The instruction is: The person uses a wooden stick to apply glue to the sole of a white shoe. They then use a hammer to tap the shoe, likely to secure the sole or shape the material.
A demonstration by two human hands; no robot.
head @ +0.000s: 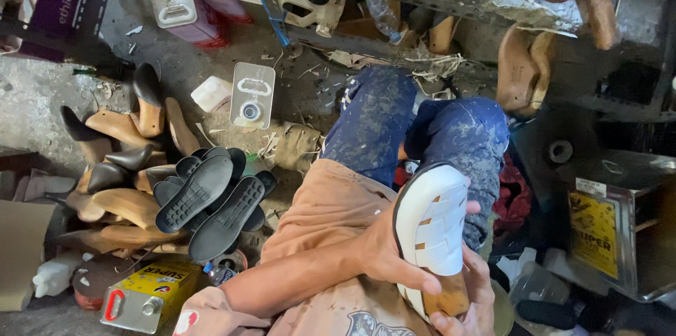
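**Mia:** Where is the white woven shoe (431,220)?

**Ben:** It sits on a wooden shoe form (446,299), over the person's lap. The left hand (394,255) wraps round the side of the shoe, fingers curled and pressed on it. The right hand (468,304) cups the form from below, at the heel end.

**Mia:** What could go wrong?

**Ben:** I think the shoe could slip. Only the two hands hold it up, with nothing firm under it. If a grip gets loose, it may drop by the blue speckled trousers (422,128), just above the shoe.

**Mia:** Anything else?

**Ben:** The white straps could get dirty, because the place looks dusty. Left of the shoe lies a pile of black soles (211,199), and lower left of the shoe lies a yellow tin can (144,297). A bumped elbow might knock those.
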